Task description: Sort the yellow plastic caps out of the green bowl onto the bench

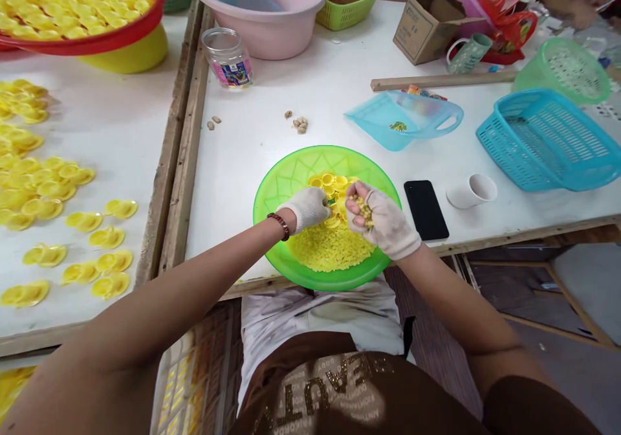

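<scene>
A green plastic basin [272,247] sits at the table's front edge, close to my body. In it are a heap of small yellow pellets [330,254] and, behind them, several little yellow plastic cups [328,180]. My left hand [305,209], in a white fingerless glove, reaches over the basin with its fingers drawn together beside the cups; what the fingertips pinch is hidden. My right hand [385,223], gloved the same way, is curled palm up over the basin's right side, cradling a handful of yellow pellets [363,210].
A black phone [425,210] and white cup [471,191] lie right of the basin. Behind are a blue scoop [402,121], blue basket [548,140], clear jar [227,58] and pink tub [262,21]. Yellow pieces [43,189] cover the left table, beyond a wooden rail [177,144].
</scene>
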